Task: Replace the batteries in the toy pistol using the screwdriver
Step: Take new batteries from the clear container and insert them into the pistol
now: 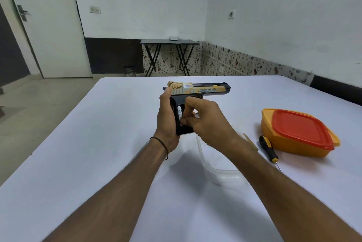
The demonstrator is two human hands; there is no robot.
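A gold and black toy pistol (203,89) is held above the white table, barrel pointing right. My left hand (166,118) grips its black handle from the left. The handle's battery compartment faces me, open, with a white battery (179,112) showing inside. My right hand (203,118) has thumb and fingers curled at that compartment, pinching at the battery; the fingertips hide part of it. A black and yellow screwdriver (268,148) lies on the table to the right, tip toward me.
An orange container with a red lid (299,132) stands at the right, beside the screwdriver. A clear plastic container (217,165) lies on the table under my right forearm, with a tan flat piece (251,141) next to it. The white table (98,163) stretches wide around.
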